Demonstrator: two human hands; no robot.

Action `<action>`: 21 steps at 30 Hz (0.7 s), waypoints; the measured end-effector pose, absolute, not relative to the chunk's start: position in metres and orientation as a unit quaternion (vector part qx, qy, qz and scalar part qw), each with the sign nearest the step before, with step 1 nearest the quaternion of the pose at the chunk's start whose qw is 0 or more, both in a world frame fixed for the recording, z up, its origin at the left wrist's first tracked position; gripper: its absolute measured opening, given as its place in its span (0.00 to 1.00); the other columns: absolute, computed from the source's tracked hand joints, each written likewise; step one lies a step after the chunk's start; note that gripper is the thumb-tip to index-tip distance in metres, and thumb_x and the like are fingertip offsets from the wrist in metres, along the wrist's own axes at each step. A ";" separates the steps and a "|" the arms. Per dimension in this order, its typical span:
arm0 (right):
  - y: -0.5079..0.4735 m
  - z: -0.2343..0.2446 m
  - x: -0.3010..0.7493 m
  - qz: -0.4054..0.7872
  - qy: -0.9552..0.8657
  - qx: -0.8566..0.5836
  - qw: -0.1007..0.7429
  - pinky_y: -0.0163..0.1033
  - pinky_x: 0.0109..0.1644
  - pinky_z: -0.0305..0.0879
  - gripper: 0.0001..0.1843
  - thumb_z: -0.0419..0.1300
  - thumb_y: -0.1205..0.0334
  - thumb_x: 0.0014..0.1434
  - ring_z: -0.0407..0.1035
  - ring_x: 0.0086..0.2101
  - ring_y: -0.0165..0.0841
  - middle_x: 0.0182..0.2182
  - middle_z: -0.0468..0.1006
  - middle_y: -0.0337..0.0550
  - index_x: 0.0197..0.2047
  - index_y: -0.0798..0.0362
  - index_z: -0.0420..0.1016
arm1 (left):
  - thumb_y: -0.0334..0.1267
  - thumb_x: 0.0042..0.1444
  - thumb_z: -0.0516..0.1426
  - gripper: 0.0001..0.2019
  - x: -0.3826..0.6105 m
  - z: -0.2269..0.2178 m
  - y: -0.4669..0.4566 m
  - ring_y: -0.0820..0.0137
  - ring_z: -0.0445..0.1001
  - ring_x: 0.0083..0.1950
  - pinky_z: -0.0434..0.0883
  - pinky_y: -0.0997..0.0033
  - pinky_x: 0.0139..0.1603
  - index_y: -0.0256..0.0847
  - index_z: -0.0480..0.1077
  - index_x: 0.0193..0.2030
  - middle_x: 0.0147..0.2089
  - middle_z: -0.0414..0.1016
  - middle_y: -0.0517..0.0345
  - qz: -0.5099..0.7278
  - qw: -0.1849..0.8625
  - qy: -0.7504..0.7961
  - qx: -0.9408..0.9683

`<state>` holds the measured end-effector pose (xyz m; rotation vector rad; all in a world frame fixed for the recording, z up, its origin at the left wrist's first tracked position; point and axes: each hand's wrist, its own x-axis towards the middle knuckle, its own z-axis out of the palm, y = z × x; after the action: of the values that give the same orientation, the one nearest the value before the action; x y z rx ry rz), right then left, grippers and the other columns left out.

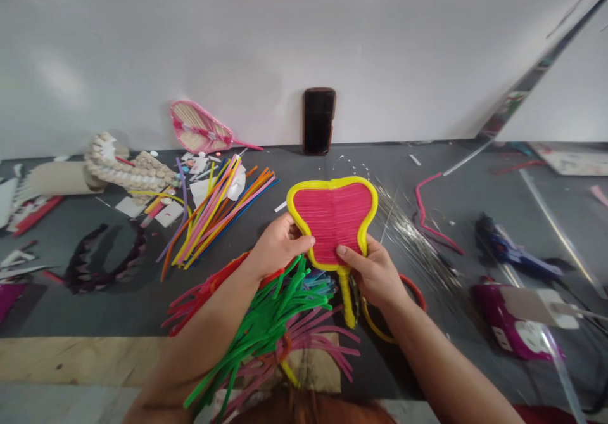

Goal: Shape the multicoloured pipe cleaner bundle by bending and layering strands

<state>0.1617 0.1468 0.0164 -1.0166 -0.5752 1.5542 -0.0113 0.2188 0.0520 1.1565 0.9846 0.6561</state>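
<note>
Both my hands hold up a small hand fan (333, 218) made of pink pipe cleaners with a yellow fuzzy rim and a yellow handle hanging down. My left hand (278, 246) grips its left edge, thumb on the front. My right hand (375, 270) pinches its lower right edge near the handle. Under my wrists lies a heap of green, pink and red pipe cleaners (266, 322).
A spread of coloured sticks (218, 212) lies at left, another pink fan (202, 127) and a dark phone (318, 120) lean on the wall. Thin wires (408, 234), a blue glue gun (510, 250), a purple device (513, 322) and a bent pink pipe cleaner (427, 212) lie at right.
</note>
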 end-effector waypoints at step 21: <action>0.155 0.020 0.181 0.658 -0.277 -0.436 0.548 0.38 0.39 0.72 0.16 0.73 0.50 0.48 0.74 0.29 0.32 0.31 0.81 0.39 0.35 0.50 0.79 | 0.40 0.46 0.64 0.21 -0.016 0.060 0.217 0.63 0.80 0.42 0.77 0.60 0.47 0.39 0.70 0.47 0.41 0.81 0.56 0.289 0.632 0.459 0.554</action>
<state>0.1807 0.1550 0.0201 -1.0322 -0.6568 1.5598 -0.0165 0.2168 0.0599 1.2679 1.0505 0.6617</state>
